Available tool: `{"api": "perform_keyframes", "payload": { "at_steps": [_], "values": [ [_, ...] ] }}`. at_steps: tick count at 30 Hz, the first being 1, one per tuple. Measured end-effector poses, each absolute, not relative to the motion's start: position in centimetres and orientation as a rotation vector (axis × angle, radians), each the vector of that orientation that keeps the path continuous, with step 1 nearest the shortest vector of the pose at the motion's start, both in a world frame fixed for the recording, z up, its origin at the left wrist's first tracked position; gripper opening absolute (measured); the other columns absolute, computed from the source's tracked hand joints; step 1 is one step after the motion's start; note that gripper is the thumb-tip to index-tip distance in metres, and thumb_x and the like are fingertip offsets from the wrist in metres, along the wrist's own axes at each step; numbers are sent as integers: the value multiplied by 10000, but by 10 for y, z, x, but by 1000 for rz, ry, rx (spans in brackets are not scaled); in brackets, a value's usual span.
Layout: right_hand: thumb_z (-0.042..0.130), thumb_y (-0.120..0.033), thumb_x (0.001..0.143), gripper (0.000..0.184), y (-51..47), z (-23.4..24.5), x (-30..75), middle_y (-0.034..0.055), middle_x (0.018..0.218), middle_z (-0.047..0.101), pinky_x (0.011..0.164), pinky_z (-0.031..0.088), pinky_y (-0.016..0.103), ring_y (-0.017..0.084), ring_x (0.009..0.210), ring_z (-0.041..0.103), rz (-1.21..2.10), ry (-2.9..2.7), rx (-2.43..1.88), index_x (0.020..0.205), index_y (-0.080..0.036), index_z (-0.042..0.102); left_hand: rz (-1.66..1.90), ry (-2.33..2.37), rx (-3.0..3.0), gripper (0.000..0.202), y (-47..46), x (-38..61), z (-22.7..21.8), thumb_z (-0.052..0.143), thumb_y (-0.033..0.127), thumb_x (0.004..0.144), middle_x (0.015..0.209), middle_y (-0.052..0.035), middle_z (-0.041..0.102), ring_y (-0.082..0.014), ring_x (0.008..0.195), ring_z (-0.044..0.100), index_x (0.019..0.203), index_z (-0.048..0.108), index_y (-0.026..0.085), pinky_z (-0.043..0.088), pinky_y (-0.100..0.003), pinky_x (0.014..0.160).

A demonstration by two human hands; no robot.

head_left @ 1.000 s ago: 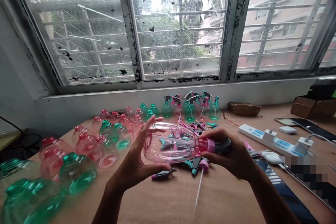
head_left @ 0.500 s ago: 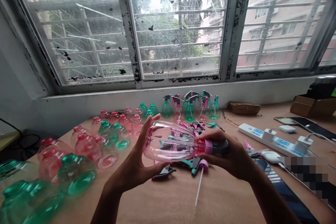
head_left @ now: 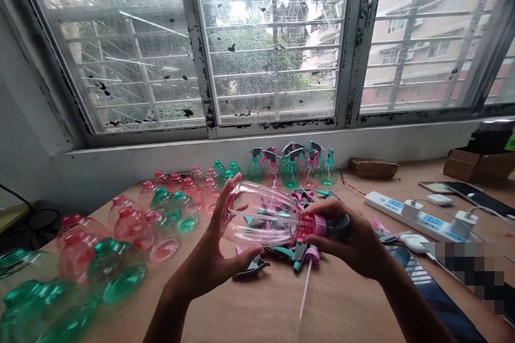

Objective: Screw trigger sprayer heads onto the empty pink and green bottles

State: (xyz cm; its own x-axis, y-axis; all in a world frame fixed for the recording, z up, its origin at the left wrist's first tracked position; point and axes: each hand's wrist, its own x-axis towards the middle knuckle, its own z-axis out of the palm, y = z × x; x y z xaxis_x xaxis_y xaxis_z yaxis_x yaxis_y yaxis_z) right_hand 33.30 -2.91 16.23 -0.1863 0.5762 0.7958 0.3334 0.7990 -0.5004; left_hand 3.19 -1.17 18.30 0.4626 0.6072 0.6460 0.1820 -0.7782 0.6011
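- One pink bottle (head_left: 261,209) is held sideways above the table (head_left: 249,316), between the left hand (head_left: 207,262) and the right hand (head_left: 358,241).
- The left hand's grip wraps the base end, thumb below and fingertips above; hold it just firmly enough to stop the bottle spinning, since the thin wall would probably flex if squeezed.
- The right hand's grip is closed around the pink collar (head_left: 321,225) at the neck, with the dark spray head (head_left: 340,226) partly hidden behind it.
- The step looks like tightening: turn the collar rather than the head, keeping both in line with the bottle so the thread does not cross.
- The dip tube (head_left: 265,218) runs inside towards the base; watch that it does not bend.
- Whether the collar is fully seated, I cannot tell; stop at firm resistance.
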Motion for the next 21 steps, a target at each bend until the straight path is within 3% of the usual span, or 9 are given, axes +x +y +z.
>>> {"api": "perform_keyframes", "payload": {
  "at_steps": [4,8,12,15,19,21],
  "values": [
    [882,-300,920,277,-29,162,333,1,912,794,663,582,271,195,748,747,241,-1802,-722,1139,-289,713,1242,655,2202,1198,-10,32,180,889,332,901,1872,-10,79,-367,1679,302,1690,27,596,325,-642,1347],
    [888,-274,903,292,-29,162,333,-9,904,797,650,567,261,184,732,735,218,-1808,-740,1139,-294,717,1190,763,2130,1040,-13,32,184,803,505,949,1863,-49,153,-417,1625,403,1715,99,538,346,-681,1324],
    [874,-293,920,253,-29,165,333,-20,841,774,578,545,239,163,650,697,253,-1785,-735,1122,-283,723,1203,775,2216,1064,-13,32,184,823,395,955,1867,-14,134,-386,1657,351,1709,91,554,349,-628,1339],
    [871,-324,927,238,-30,166,333,-4,848,773,567,546,248,169,643,691,272,-1779,-733,1110,-275,727,1254,742,2234,1058,-11,33,181,793,319,981,1865,-10,147,-359,1633,409,1696,61,585,389,-615,1318],
    [873,-298,919,249,-30,165,332,-3,853,778,605,547,270,182,678,704,237,-1797,-743,1117,-283,723,1226,838,2208,1199,-13,36,180,883,383,898,1858,-39,179,-378,1551,531,1691,9,595,476,-620,1257],
    [872,-279,913,257,-30,164,332,-15,839,772,609,538,272,178,668,696,229,-1810,-742,1120,-293,719,1193,860,2173,1214,-14,35,181,909,464,854,1857,-45,182,-398,1557,519,1703,47,571,471,-626,1260]
  ]
}}
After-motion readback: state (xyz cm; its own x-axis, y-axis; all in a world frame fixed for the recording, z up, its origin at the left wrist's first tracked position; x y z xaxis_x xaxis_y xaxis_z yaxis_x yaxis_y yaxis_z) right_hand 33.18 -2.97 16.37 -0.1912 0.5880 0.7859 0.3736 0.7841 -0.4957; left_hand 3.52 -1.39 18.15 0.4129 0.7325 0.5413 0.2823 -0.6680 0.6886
